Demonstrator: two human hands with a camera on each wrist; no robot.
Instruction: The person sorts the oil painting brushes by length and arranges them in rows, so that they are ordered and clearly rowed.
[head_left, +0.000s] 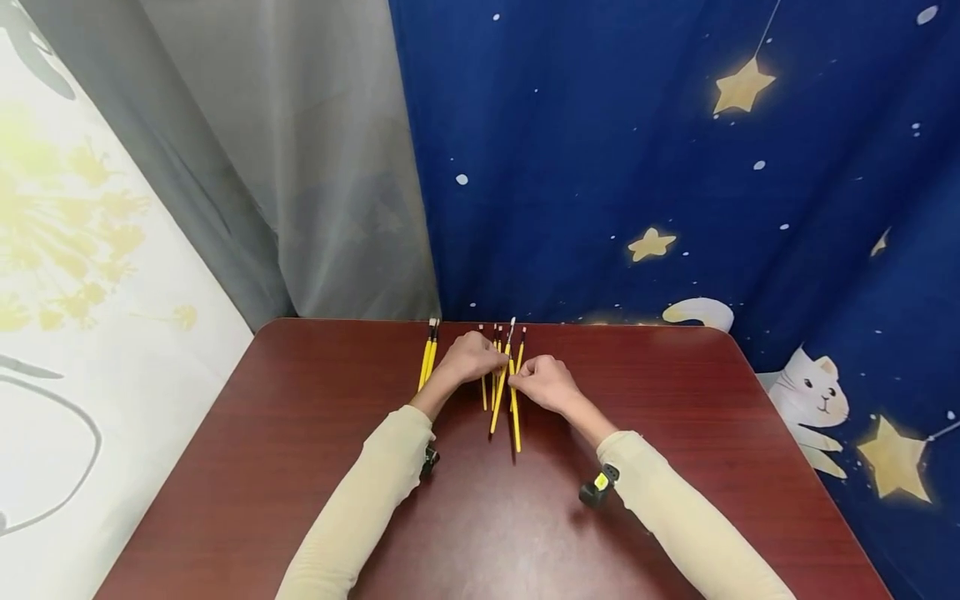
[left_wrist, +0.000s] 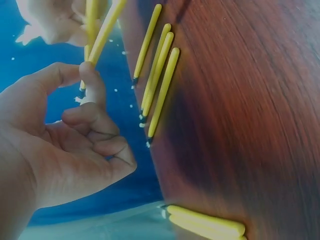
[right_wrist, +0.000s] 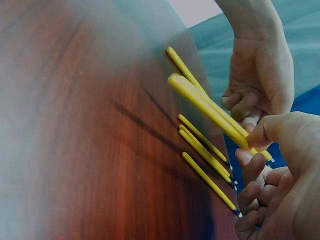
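Note:
Near the table's far edge, my left hand (head_left: 472, 357) pinches a yellow-handled paintbrush (head_left: 497, 410) between thumb and fingertip. Close beside it, my right hand (head_left: 547, 383) pinches a second yellow paintbrush (head_left: 516, 427). Both brushes are raised above the table, their handle ends toward me, and they overlap near the fingertips. In the right wrist view the held handles (right_wrist: 207, 107) run almost side by side. Beneath and behind the hands lie several thinner yellow paintbrushes (left_wrist: 164, 92) with dark ferrules and pale tips.
Two thicker yellow paintbrushes (head_left: 428, 357) lie together left of my left hand, partly hidden by it. The dark red wooden table (head_left: 315, 467) ends at a blue star-patterned curtain (head_left: 555, 167) and a grey curtain (head_left: 337, 183).

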